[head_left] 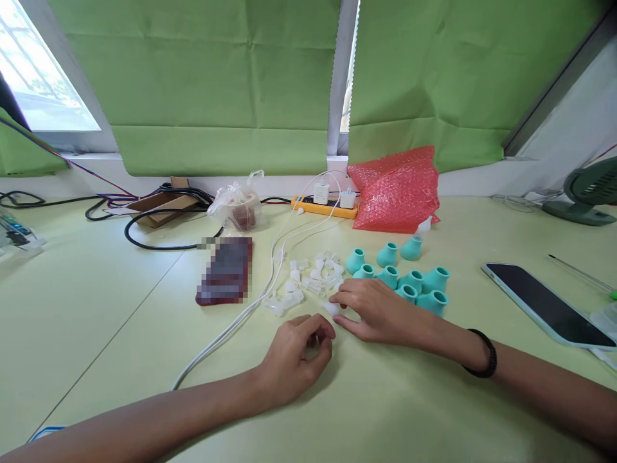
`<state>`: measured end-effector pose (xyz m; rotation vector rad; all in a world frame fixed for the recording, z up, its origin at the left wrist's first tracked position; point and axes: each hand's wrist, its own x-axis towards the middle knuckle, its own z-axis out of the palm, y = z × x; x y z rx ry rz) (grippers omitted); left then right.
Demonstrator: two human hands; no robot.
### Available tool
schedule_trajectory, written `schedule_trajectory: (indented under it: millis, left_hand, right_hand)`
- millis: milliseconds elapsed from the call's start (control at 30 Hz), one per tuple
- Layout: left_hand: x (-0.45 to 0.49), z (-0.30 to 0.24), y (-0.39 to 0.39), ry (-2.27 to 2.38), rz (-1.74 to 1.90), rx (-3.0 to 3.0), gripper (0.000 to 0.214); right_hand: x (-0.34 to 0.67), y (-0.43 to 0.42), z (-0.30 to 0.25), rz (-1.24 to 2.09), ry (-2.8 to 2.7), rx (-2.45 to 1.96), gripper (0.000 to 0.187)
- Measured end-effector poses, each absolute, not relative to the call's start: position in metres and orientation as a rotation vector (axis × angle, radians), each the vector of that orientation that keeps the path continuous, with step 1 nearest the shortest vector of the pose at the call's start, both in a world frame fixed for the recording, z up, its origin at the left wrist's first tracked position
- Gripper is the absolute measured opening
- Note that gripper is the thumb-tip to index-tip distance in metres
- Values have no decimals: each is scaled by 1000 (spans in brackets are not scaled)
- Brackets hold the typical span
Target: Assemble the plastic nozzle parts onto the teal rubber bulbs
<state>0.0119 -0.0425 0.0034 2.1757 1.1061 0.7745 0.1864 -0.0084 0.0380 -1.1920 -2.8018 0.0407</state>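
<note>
My right hand reaches in from the right, its thumb and fingers closing around a small white plastic nozzle-like piece at the tabletop. Beside it my left hand is curled, thumb and fingertips together, and nothing shows in it. Just beyond the hands lies a loose pile of translucent white plastic parts. Several teal bulb-shaped pieces with open necks stand behind and beside my right hand, which partly hides some. One teal bulb at the back has a white tip on it.
White cables run across the table from an orange power strip. A dark red phone lies left, another phone right. Behind are a red bubble-wrap bag, a bagged tape roll, a cardboard box and a fan.
</note>
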Motion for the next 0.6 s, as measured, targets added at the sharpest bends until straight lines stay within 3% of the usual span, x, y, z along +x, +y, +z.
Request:
schedule_trajectory:
  millis: [333, 600]
  left_hand:
    - [9, 9, -46, 1014, 716, 2377, 13]
    - [5, 9, -49, 1034, 815, 2335, 13]
  right_hand:
    - [158, 20, 38, -275, -2703, -1311, 29]
    - [139, 25, 44, -111, -2765, -1493, 26]
